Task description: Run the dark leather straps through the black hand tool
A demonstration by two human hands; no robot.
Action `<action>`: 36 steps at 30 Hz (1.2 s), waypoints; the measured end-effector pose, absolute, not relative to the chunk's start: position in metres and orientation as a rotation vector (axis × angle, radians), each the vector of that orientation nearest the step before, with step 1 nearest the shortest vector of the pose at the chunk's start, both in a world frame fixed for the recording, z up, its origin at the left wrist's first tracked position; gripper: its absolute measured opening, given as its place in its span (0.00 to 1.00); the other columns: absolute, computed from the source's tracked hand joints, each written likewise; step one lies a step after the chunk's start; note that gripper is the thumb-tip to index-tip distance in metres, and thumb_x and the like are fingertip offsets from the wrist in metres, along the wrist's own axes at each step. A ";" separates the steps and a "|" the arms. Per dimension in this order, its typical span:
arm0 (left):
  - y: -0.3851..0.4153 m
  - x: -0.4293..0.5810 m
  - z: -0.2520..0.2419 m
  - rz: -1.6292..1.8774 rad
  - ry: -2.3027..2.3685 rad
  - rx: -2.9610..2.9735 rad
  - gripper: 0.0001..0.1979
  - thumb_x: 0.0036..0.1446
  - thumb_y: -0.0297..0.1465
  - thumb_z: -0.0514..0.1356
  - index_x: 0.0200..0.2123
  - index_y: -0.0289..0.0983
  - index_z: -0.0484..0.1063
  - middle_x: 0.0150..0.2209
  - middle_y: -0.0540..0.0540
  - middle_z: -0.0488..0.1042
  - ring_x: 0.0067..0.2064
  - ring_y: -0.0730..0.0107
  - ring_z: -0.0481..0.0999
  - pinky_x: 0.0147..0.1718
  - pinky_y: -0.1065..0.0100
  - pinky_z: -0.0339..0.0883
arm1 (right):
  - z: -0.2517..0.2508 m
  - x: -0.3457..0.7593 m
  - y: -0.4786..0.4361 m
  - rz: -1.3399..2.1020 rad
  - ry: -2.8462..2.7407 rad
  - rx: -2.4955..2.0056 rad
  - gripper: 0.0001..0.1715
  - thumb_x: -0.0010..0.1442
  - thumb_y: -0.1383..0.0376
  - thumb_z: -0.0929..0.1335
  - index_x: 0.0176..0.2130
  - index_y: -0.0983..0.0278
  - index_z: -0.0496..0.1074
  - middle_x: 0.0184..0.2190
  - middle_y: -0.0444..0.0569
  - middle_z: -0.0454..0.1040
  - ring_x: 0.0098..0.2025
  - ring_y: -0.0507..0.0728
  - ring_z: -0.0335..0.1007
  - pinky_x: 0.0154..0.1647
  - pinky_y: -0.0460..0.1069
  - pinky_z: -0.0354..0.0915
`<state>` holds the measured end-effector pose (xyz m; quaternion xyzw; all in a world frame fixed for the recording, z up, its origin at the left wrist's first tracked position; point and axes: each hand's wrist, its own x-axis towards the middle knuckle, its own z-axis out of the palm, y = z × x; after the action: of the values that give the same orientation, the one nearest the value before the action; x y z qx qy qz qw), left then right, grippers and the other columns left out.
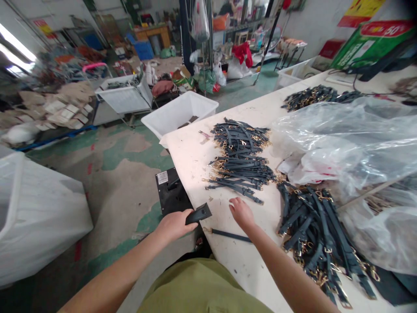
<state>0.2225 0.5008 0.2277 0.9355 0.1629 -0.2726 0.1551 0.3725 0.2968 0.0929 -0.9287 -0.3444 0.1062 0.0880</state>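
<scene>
My left hand [178, 223] is closed around a short black flat-ended piece [202, 211], held at the table's near-left edge. A small round spot shows near its far end; its exact kind I cannot make out. Above the table my right hand [241, 212] has its fingers loosely stretched, with nothing visible in them. A single dark strap [230, 234] with a gold clasp at its left end lies between the two hands, its right end hidden by my right forearm. Beyond my right hand, many dark straps [243, 169] with gold clasps lie in a layered stack.
A loose heap of straps [312, 221] lies on the right of the white table [189, 158], beside clear plastic bags [355, 134]. More straps [309, 96] lie farther back. White bins [163, 119] stand past the table's far edge, and a large white bin [55, 208] is at left.
</scene>
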 end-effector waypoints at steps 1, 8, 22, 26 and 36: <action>0.501 0.223 0.228 -0.782 0.483 2.673 0.23 0.48 0.48 0.49 0.45 0.45 0.63 0.38 0.48 0.74 0.38 0.63 0.72 0.30 0.71 0.61 | 0.096 0.391 0.304 0.266 -0.982 -2.806 0.15 0.59 0.63 0.55 0.44 0.61 0.63 0.40 0.51 0.64 0.37 0.54 0.62 0.34 0.46 0.54; 0.508 0.214 0.222 -0.786 0.548 2.601 0.24 0.48 0.48 0.49 0.47 0.46 0.61 0.39 0.48 0.73 0.39 0.63 0.72 0.33 0.69 0.62 | 0.099 0.464 0.338 0.325 -1.208 -2.930 0.11 0.56 0.67 0.58 0.38 0.64 0.67 0.35 0.53 0.66 0.40 0.58 0.61 0.37 0.50 0.54; 0.524 0.189 0.216 -0.820 0.523 2.618 0.25 0.47 0.50 0.48 0.47 0.46 0.62 0.39 0.45 0.73 0.38 0.60 0.72 0.32 0.67 0.62 | 0.091 0.379 0.274 0.515 -1.610 -2.707 0.22 0.59 0.60 0.55 0.53 0.58 0.56 0.35 0.51 0.66 0.37 0.55 0.62 0.35 0.47 0.54; 0.519 0.199 0.217 -0.851 0.456 2.672 0.24 0.47 0.51 0.48 0.43 0.45 0.65 0.35 0.46 0.74 0.35 0.62 0.73 0.29 0.69 0.62 | 0.094 0.362 0.280 0.352 -1.466 -2.714 0.20 0.59 0.58 0.56 0.50 0.57 0.59 0.39 0.50 0.65 0.41 0.56 0.59 0.41 0.50 0.51; 0.489 0.277 0.202 -0.838 0.236 2.837 0.24 0.46 0.50 0.49 0.42 0.43 0.67 0.36 0.45 0.74 0.36 0.61 0.72 0.31 0.67 0.64 | 0.076 0.346 0.312 0.497 -0.911 -2.714 0.15 0.58 0.63 0.58 0.44 0.59 0.66 0.39 0.49 0.63 0.41 0.53 0.59 0.40 0.45 0.52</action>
<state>0.2775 0.4893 0.2018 0.9523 0.0793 -0.2814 0.0868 0.3462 0.3118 0.0762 -0.9276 -0.3112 0.1698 0.1176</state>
